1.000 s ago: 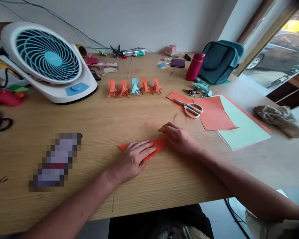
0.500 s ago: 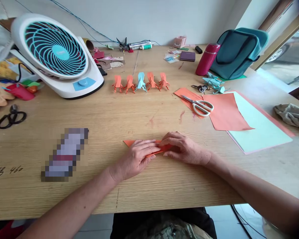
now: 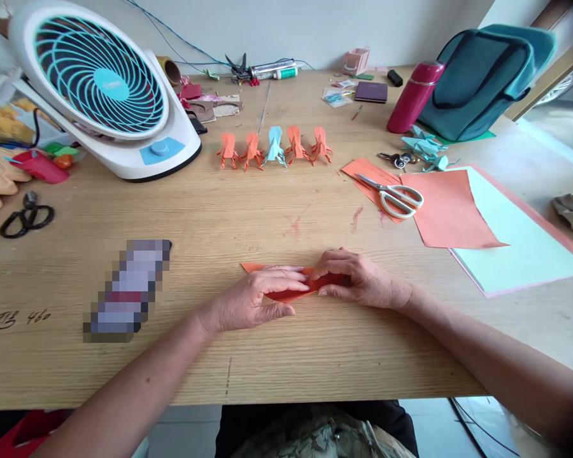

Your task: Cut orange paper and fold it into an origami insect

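Note:
A folded piece of orange paper [image 3: 286,294] lies on the wooden table [image 3: 267,356] in front of me. My left hand [image 3: 255,299] rests on its left part, fingers together and pressing down, thumb under the paper's near edge. Over the right end, my right hand [image 3: 358,283] curls with fingers and thumb pinching the paper. Only the left tip and a strip between the hands show.
A row of small folded paper figures [image 3: 274,147], orange and one blue, stands further back. White-handled scissors [image 3: 394,196] lie on orange sheets [image 3: 446,210] beside a pale green sheet [image 3: 516,245]. A fan [image 3: 100,89], black scissors [image 3: 26,217], a red bottle [image 3: 413,95] and a teal bag [image 3: 487,76] ring the table.
My right hand has come in from the paper's far right corner and closed on its right end. The left hand has shifted slightly. The camera has tilted down.

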Demonstrator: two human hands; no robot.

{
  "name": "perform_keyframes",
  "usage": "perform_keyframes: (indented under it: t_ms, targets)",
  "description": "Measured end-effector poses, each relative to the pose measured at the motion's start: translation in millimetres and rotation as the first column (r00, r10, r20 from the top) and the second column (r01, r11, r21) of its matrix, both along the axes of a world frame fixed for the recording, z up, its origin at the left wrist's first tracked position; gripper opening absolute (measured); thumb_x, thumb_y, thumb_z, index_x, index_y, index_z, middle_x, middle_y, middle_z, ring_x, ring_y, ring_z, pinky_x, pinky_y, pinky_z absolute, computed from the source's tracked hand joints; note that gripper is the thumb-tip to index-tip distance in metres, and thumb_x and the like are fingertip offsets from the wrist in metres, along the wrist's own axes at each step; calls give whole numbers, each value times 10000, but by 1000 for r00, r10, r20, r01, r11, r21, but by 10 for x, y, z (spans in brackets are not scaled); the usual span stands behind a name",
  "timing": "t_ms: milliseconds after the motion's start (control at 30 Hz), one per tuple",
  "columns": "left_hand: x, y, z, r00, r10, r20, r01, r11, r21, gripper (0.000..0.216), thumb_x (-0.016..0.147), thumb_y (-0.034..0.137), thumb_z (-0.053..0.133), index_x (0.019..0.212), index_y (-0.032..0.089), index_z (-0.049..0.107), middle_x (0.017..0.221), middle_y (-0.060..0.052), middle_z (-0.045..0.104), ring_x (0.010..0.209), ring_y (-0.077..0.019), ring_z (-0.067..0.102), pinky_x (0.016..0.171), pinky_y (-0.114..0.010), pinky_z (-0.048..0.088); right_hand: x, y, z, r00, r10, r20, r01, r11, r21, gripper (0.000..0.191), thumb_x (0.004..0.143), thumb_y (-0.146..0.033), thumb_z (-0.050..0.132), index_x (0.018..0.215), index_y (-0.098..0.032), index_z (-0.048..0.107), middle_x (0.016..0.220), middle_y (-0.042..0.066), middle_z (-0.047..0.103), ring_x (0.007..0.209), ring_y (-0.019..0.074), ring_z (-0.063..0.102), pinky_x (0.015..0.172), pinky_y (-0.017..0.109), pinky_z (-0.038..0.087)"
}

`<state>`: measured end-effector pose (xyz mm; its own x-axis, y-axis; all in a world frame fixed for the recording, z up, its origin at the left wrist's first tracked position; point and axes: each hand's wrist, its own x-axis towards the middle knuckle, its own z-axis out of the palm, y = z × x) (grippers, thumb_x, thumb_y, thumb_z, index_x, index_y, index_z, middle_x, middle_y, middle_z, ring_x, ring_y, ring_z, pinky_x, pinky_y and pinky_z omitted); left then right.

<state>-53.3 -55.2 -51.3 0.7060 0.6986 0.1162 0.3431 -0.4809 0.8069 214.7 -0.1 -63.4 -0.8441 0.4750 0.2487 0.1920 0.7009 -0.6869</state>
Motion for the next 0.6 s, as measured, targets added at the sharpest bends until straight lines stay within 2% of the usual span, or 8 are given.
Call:
perform_keyframes:
  t_ms: [300,600]
  targets:
    - [-85,113,27,998,-54,29,59,978,-198,561,860,584,645,1315,254,643,1416,-97,600,1403,-258,460,1186,-461,331,-15,-9,-8,1000,-20,-16,21,999,26,196,937,-329,654,1059,-179,687,1002,69,686,930,185,637,888,369,459]
    - [-103,161,-21,992,-64,111,89,969,-231,470,848,481,719,1273,285,678,1393,-84,620,1392,-263,476,1185,-458,324,-5,-15,-13,1000,-11,-13,12,999,46,210,933,-336,658,1069,-179,686,1037,74,678,953,185,634,904,371,453]
